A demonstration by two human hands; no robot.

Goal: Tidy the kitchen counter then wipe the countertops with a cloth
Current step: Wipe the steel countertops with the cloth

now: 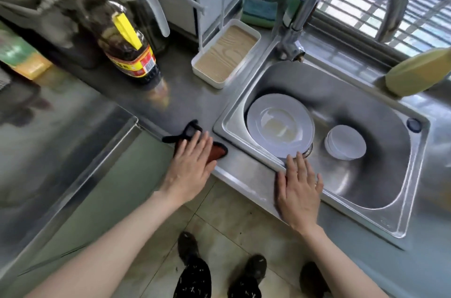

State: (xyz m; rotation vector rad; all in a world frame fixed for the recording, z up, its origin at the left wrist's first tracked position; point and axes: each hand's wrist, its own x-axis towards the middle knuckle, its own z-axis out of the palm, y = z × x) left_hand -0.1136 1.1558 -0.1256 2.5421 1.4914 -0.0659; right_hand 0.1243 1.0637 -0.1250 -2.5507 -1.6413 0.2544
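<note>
While flat, left hand (191,163) on cloth (217,152)

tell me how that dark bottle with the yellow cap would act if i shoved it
The bottle is tall and narrow, so a push up high would probably tip it. It looks nearly full of dark liquid, so likely heavy. On the smooth steel countertop a low push should slide it.

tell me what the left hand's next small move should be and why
Probably slide the cloth away from the body across the countertop, toward the dark bottle. The left hand lies flat on the cloth at the counter's front edge beside the sink, and the steel ahead is bare.
</note>
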